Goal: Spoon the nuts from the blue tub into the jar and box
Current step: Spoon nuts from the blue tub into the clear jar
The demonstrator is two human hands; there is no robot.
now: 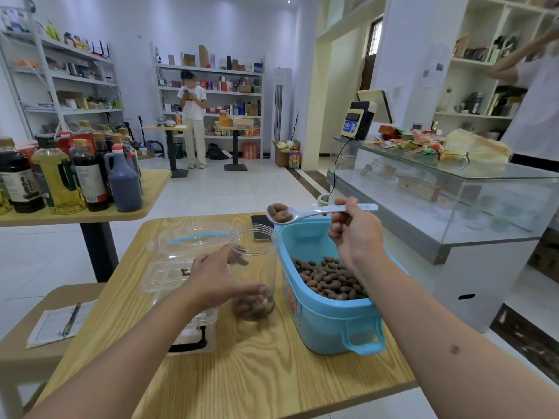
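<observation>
Left hand point(216, 278) gripping jar point(254, 267), right hand point(355, 234) pinching loaded spoon point(302, 212) above blue tub point(329, 322)

My right hand point(354, 234) pinches white spoon point(317, 211) w/ nuts, frame center, above jar point(257, 267) mouth & blue tub point(329, 316). Left hand point(217, 279) grips jar. Clear box point(178, 267) center-left.

I see a rectangular light-blue plastic tub point(326, 316) on the wooden table, holding brown oval nuts point(329, 279). Just to its left stands an upright clear plastic jar point(257, 267), lidless, nuts covering its bottom. A white plastic spoon point(305, 212) carries a few nuts above the jar's rim. Further left lies a clear plastic box point(178, 267), open.
</observation>
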